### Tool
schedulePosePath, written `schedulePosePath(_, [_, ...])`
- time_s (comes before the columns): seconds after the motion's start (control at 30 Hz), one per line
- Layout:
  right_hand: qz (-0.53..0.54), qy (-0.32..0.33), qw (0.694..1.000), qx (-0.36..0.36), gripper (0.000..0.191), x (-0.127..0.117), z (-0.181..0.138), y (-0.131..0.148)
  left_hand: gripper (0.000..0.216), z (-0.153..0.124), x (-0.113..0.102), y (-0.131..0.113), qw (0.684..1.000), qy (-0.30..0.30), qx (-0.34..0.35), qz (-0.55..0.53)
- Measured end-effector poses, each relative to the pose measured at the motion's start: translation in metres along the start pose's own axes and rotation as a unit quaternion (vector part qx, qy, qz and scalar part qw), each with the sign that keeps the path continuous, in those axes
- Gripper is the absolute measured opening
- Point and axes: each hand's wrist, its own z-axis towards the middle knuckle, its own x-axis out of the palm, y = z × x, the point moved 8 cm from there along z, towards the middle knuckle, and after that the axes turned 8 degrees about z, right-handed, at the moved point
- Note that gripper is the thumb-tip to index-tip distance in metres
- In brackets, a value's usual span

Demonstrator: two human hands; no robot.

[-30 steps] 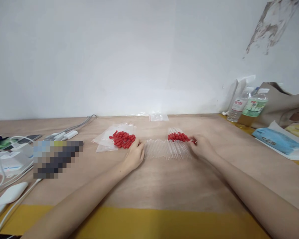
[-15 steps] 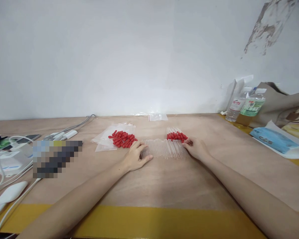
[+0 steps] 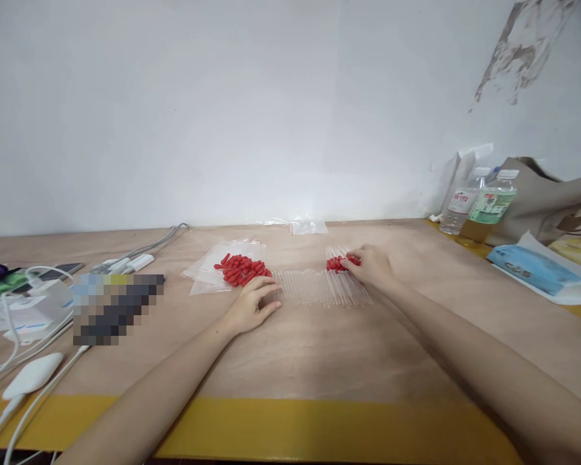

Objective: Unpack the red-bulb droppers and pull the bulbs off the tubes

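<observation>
A row of clear, thin tubes (image 3: 310, 289) lies side by side across the middle of the table. My left hand (image 3: 253, 306) rests at the row's left end, thumb and fingers spread around the nearest tubes. Just behind that hand is a pile of loose red rubber bulbs (image 3: 244, 268) on some clear plastic bags (image 3: 206, 268). At the row's far right lie droppers (image 3: 336, 263) with red bulbs, their clear stems pointing to the wall. My right hand (image 3: 372, 266) is over these, its thumb and fingertips closed on a red bulb; the exact grip is partly hidden.
Cables, white chargers (image 3: 39, 310) and a blurred-out dark item (image 3: 121, 313) occupy the left side. Two bottles (image 3: 489, 206), a blue tissue pack (image 3: 532, 268) and a grey bag (image 3: 542, 200) stand at the right. Another clear bag (image 3: 310, 227) lies by the wall.
My right hand has moved up and slightly left, from the right end of the tube row onto the red-bulbed droppers. My left hand has shifted slightly left.
</observation>
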Motion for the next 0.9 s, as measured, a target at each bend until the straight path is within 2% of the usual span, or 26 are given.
schedulePosePath(0.23, [-0.030,0.022,0.998,0.044,0.027,0.018,0.008,0.001,0.035,-0.001,-0.011,0.000,0.999,-0.023,0.001,0.026])
schedulePosePath(0.4, [0.024,-0.050,0.996,0.075,0.029,0.003,0.001,0.000,0.033,0.000,-0.013,0.000,0.998,-0.052,-0.016,0.031])
schedulePosePath(0.5, [0.119,-0.093,0.988,0.014,0.026,-0.009,-0.020,0.017,0.033,0.001,-0.013,-0.006,0.996,-0.079,-0.002,0.048])
schedulePosePath(0.6, [0.224,-0.051,0.965,-0.123,0.024,-0.009,-0.051,0.052,0.037,0.003,-0.013,-0.020,0.989,-0.116,0.027,0.084])
schedulePosePath(0.67, [0.257,-0.033,0.950,-0.174,0.021,-0.008,-0.070,0.069,0.038,0.006,-0.009,-0.032,0.986,-0.121,0.050,0.102])
schedulePosePath(0.8, [0.296,-0.003,0.935,-0.197,0.020,-0.005,-0.085,0.082,0.023,0.008,0.003,-0.047,0.985,-0.101,0.084,0.114])
schedulePosePath(0.9, [0.260,-0.002,0.942,-0.212,0.020,-0.005,-0.085,0.088,0.018,0.008,0.007,-0.050,0.984,-0.091,0.083,0.129])
